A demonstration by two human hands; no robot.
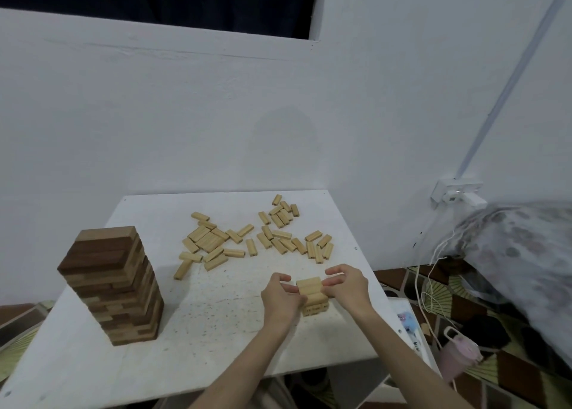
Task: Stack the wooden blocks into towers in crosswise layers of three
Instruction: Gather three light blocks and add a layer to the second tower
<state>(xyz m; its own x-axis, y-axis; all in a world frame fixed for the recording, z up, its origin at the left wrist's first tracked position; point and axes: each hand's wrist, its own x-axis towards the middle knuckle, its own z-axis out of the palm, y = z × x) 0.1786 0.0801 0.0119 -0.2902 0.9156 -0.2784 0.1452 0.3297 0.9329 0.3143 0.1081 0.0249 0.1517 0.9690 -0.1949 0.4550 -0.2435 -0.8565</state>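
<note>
Two towers point(113, 284) point(313, 297), two hands point(283, 297) point(348, 288), perhaps forty-odd loose blocks point(257, 238).

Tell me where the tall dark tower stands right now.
In the head view, the tall dark tower stands on the left side of the white table, left of the loose pale blocks, apart from both hands.

Home bedroom, prob. a small one, white painted walls, patterned bedding point(523, 253) at right, wall socket point(457, 191) w/ charger + white cable point(428, 272), pink water bottle point(457, 354) on patterned floor mat point(510, 343), low white table point(216, 331) w/ toy blocks
</note>
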